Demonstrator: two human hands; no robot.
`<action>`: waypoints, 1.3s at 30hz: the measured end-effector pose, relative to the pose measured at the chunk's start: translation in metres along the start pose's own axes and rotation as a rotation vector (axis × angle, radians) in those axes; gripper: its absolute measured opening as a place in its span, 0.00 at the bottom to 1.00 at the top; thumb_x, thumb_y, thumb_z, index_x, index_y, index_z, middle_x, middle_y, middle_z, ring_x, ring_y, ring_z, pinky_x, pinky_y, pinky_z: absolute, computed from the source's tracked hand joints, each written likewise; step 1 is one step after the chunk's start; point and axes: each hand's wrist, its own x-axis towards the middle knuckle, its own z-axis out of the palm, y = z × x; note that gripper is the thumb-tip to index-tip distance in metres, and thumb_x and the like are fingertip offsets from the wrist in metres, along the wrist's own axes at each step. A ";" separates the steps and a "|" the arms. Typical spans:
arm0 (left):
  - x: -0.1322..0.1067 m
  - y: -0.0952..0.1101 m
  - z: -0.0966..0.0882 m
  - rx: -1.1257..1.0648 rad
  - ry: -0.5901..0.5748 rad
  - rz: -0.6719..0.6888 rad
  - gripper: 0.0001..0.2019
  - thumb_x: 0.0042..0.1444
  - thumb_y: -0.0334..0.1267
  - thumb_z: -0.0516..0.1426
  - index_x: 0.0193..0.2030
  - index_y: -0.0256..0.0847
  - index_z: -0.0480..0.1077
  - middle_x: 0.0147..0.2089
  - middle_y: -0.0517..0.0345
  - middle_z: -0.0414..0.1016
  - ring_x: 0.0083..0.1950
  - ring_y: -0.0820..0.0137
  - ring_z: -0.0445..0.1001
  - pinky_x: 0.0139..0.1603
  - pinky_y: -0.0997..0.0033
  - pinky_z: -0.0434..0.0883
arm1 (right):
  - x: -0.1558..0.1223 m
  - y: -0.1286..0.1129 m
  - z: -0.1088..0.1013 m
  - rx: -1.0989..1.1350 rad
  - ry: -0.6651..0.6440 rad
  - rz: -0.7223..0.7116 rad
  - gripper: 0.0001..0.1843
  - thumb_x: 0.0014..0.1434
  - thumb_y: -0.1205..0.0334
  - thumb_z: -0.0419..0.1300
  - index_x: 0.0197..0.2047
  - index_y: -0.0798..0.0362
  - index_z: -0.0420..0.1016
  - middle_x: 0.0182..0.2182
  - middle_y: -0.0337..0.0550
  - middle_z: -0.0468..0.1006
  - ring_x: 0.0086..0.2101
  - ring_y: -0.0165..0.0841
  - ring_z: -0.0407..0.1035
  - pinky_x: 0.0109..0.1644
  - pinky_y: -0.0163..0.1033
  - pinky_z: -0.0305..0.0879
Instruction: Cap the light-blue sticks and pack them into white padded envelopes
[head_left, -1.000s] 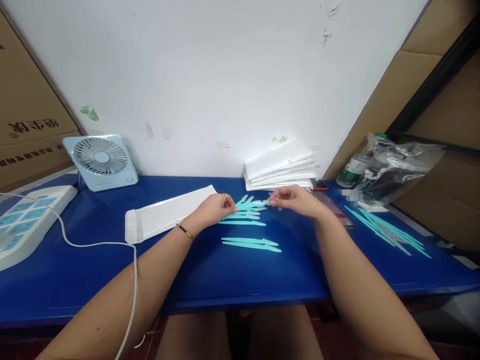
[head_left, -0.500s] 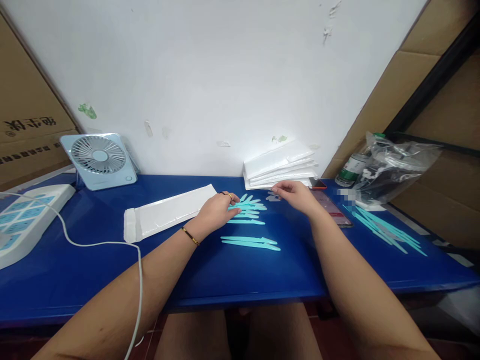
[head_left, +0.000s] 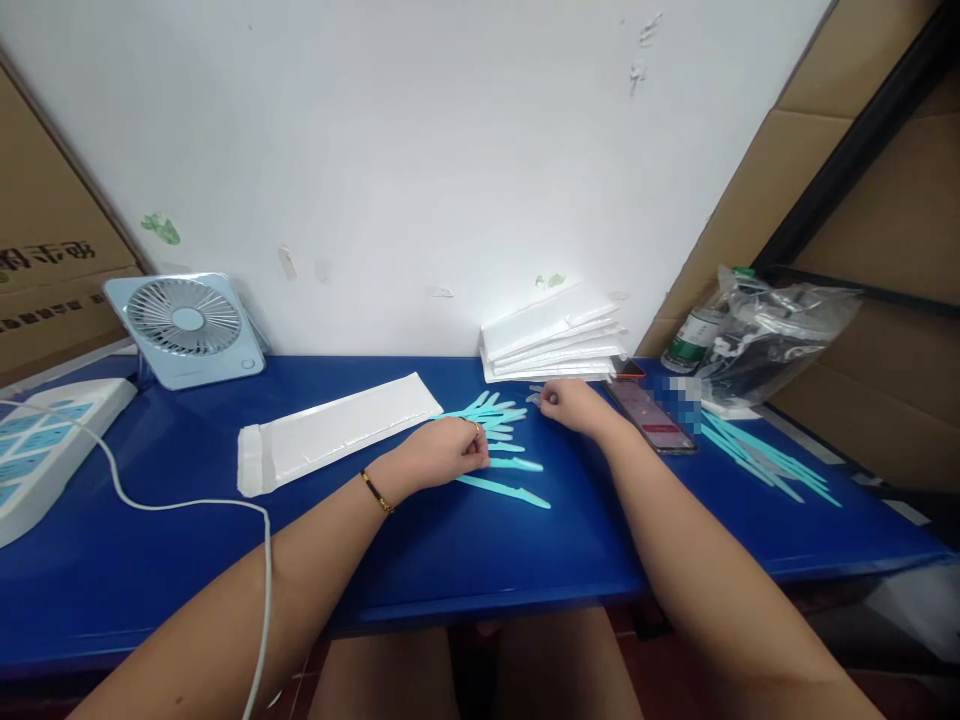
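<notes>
Thin turquoise eyebrow razors (head_left: 480, 410) lie fanned out in the middle of the blue table. My left hand (head_left: 450, 450) is closed in a pinch on one eyebrow razor (head_left: 519, 464), whose head points right; its handle is partly hidden by the fingers. Just in front of that hand another razor (head_left: 517, 492) lies on the tabletop. To the right of the pile my right hand (head_left: 576, 405) pinches at small clear plastic caps (head_left: 533, 397). Its fingertips cover most of what they grip, which seems to be one such cap.
A white padded mailer (head_left: 337, 430) lies left of the razors, with a stack of mailers (head_left: 551, 335) by the wall. Rightward are a phone (head_left: 652, 415), more turquoise razors (head_left: 769, 460), a bottle (head_left: 694, 340) and a clear bag (head_left: 780, 330). Leftward: a fan (head_left: 187, 330), power strip (head_left: 52, 450) and white cable (head_left: 180, 497).
My left hand has moved from the fanned pile toward the nearer razors and pinches one, which has shifted away from its neighbour. My right hand has lowered slightly left onto the clear caps.
</notes>
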 end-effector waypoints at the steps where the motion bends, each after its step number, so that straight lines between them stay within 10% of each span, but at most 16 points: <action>1: 0.001 -0.003 -0.002 -0.009 0.049 -0.023 0.09 0.54 0.42 0.53 0.32 0.42 0.72 0.31 0.58 0.75 0.31 0.70 0.70 0.27 0.74 0.60 | -0.003 -0.002 -0.004 0.115 -0.021 0.012 0.06 0.50 0.61 0.58 0.27 0.54 0.72 0.26 0.43 0.76 0.27 0.32 0.68 0.31 0.34 0.59; 7: 0.007 -0.022 -0.012 -0.018 0.279 -0.161 0.11 0.55 0.46 0.52 0.34 0.41 0.69 0.30 0.57 0.74 0.30 0.69 0.70 0.27 0.73 0.60 | -0.020 -0.022 -0.029 0.673 -0.177 -0.076 0.16 0.51 0.51 0.60 0.37 0.55 0.73 0.29 0.42 0.75 0.25 0.28 0.65 0.29 0.33 0.61; 25: 0.009 -0.016 -0.007 0.020 0.253 -0.102 0.11 0.56 0.45 0.52 0.35 0.41 0.70 0.30 0.58 0.74 0.32 0.68 0.70 0.29 0.72 0.61 | -0.021 -0.053 -0.018 0.665 -0.266 -0.158 0.15 0.52 0.56 0.59 0.39 0.56 0.76 0.22 0.38 0.73 0.25 0.28 0.66 0.28 0.33 0.61; 30: 0.007 -0.003 -0.008 0.079 0.349 -0.053 0.15 0.56 0.44 0.53 0.46 0.40 0.69 0.46 0.52 0.72 0.44 0.64 0.70 0.41 0.69 0.65 | -0.014 -0.020 -0.025 0.428 0.086 -0.022 0.16 0.56 0.53 0.55 0.40 0.55 0.77 0.26 0.42 0.77 0.27 0.33 0.69 0.32 0.36 0.62; 33: 0.000 0.003 -0.010 0.027 0.197 0.038 0.13 0.55 0.46 0.54 0.42 0.42 0.71 0.43 0.54 0.73 0.42 0.66 0.70 0.38 0.70 0.65 | -0.008 0.005 -0.022 0.183 0.250 0.090 0.12 0.55 0.59 0.56 0.38 0.54 0.78 0.30 0.44 0.79 0.31 0.35 0.70 0.37 0.38 0.62; 39: -0.008 0.008 -0.005 0.011 -0.116 0.143 0.06 0.48 0.42 0.60 0.32 0.44 0.74 0.33 0.60 0.74 0.32 0.71 0.69 0.28 0.73 0.61 | 0.006 0.011 0.003 -0.047 0.074 -0.128 0.10 0.52 0.66 0.57 0.38 0.53 0.77 0.37 0.47 0.76 0.35 0.35 0.68 0.39 0.36 0.61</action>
